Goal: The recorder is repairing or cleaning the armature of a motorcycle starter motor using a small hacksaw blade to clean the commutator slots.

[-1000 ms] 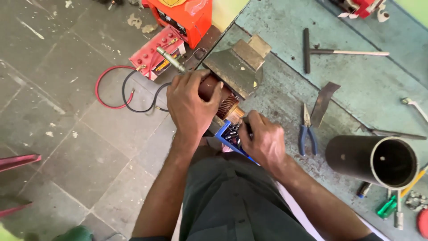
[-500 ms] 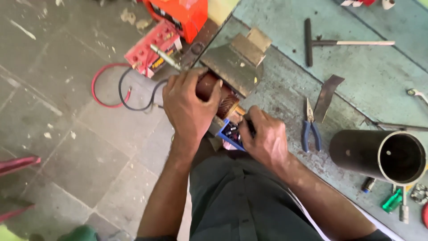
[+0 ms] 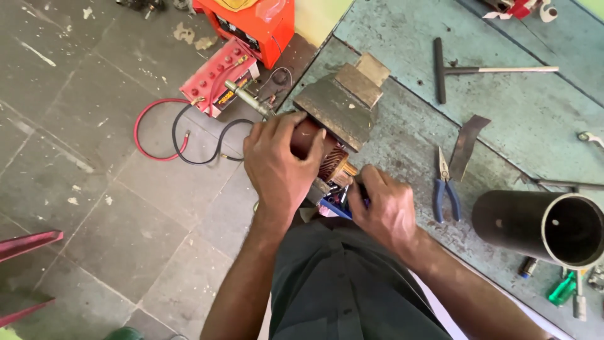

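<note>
Blue bench point(image 3: 503, 107): armature point(image 3: 330, 160) gripped between both hands.

Counts, placed relative to the bench vise point(image 3: 343, 104): two hands, the left hand point(image 3: 277, 164) and right hand point(image 3: 384, 211), just below it; one motor armature point(image 3: 324, 154) at its near side; one pair of blue-handled pliers point(image 3: 445, 186) to its right; one T-handle wrench point(image 3: 478, 70) to its upper right; one black cylinder point(image 3: 541, 223) at far lower right; two cables, one red cable point(image 3: 148, 135) and one black cable point(image 3: 195, 148), to its left; one red battery point(image 3: 217, 75) to its left; one orange box point(image 3: 251, 25) to its upper left.
</note>
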